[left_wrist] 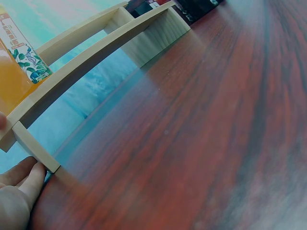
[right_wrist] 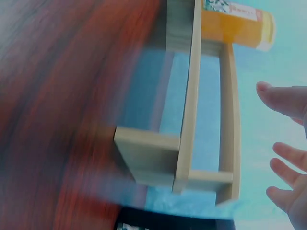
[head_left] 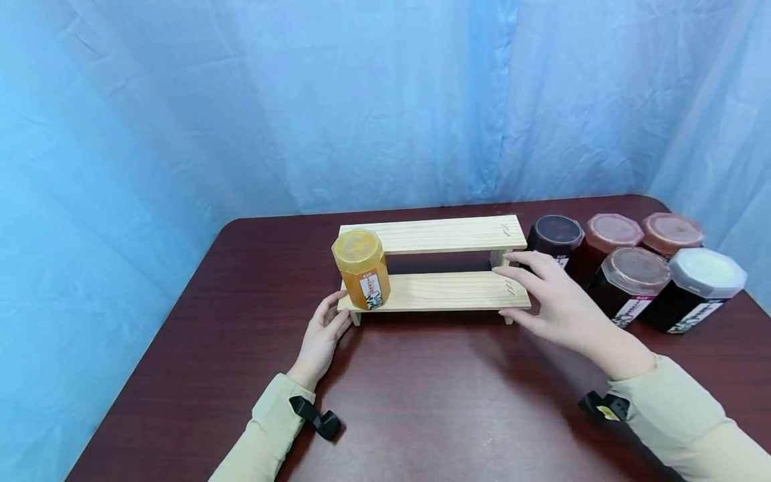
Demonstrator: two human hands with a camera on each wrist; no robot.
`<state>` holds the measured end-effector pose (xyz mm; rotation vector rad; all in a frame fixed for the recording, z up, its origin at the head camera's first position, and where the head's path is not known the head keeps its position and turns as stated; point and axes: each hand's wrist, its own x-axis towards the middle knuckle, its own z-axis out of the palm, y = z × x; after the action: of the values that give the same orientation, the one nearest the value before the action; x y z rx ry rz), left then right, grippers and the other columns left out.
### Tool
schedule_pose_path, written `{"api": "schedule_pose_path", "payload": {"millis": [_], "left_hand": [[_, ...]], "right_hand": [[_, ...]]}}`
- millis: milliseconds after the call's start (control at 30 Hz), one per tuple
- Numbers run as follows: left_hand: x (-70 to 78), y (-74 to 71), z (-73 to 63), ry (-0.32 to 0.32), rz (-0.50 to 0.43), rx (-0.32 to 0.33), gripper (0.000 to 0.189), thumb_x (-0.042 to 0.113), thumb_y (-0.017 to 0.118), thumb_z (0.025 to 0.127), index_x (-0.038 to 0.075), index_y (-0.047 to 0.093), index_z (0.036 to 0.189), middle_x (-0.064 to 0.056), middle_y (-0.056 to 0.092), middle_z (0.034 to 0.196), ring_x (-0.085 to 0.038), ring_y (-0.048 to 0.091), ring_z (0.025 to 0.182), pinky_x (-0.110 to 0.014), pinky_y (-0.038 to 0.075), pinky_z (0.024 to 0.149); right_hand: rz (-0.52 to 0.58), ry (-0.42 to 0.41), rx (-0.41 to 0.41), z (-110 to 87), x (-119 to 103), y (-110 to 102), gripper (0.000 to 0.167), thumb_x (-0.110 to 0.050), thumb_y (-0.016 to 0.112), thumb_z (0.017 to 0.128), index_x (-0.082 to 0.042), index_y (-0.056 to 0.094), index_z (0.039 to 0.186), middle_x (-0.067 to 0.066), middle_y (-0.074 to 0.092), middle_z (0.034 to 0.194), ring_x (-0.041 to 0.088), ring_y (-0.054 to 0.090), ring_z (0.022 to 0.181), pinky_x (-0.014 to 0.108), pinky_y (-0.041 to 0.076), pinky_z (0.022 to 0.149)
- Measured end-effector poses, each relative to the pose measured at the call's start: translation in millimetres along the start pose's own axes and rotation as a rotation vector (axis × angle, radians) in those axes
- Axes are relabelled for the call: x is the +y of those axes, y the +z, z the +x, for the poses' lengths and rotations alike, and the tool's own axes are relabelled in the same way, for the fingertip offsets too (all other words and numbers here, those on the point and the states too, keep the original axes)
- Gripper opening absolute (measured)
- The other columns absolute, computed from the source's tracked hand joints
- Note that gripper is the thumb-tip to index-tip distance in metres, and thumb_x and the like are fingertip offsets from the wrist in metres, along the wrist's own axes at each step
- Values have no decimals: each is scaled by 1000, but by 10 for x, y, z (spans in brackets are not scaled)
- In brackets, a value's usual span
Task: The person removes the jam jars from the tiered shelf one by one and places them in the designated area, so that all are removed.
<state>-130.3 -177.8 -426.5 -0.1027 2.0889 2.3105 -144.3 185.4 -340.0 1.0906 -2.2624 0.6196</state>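
Observation:
A two-tier wooden rack [head_left: 446,293] stands on the table, with a jar of yellow-orange contents [head_left: 361,271] upright at the left of its lower shelf. My left hand [head_left: 322,336] is at the rack's left end, its fingertips against the shelf end and the leg [left_wrist: 36,146]. Part of that hand falls outside the left wrist view. Fingers spread, my right hand [head_left: 560,304] is beside the rack's right end and holds nothing. In the right wrist view, a gap shows between the right fingers [right_wrist: 283,165] and the rack [right_wrist: 189,110].
Several dark jars are grouped right of the rack, among them a white-lidded jar [head_left: 693,288] and a jar with a dark lid [head_left: 555,234]. Blue curtains [head_left: 361,107] hang behind the dark red-brown table [head_left: 421,402].

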Motion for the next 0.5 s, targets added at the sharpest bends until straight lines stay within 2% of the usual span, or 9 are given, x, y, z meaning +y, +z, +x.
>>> {"api": "schedule_pose_path", "payload": {"millis": [100,200,233,267,500], "left_hand": [[-1,2,0,-9,7,8,41,8,47,99,4,38,138,-8,48,120,-10,51,104,-39,38,104],[-8,1,4,-11,10,10,42,9,47,98,3,38,138,-10,47,122,-11,50,105,-39,37,104],[-12,-1,8,-11,10,11,41,8,47,98,3,38,138,-11,47,123,-11,50,105,-40,37,104],[-15,-2,11,-12,11,12,41,8,47,99,3,37,139,-12,46,125,-12,50,106,-41,36,105],[-18,0,18,-18,7,14,41,8,46,99,3,37,139,-14,46,126,-13,49,109,-41,36,105]], "right_hand": [[2,-7,-27,54,-41,75,51,-42,68,85,-5,59,118,22,53,120,38,47,111,29,28,103],[3,-6,-50,128,-78,146,60,-18,84,67,-6,58,120,20,53,122,37,46,113,38,33,98],[5,-8,-53,159,-92,165,65,-10,85,61,-7,59,120,20,53,123,37,46,114,41,34,98],[6,-10,-57,191,-103,182,66,-9,85,60,-7,59,120,20,53,123,36,46,115,42,35,97],[33,-3,-100,418,-188,249,62,-11,84,67,-7,57,123,19,51,126,34,47,116,46,41,94]]}}
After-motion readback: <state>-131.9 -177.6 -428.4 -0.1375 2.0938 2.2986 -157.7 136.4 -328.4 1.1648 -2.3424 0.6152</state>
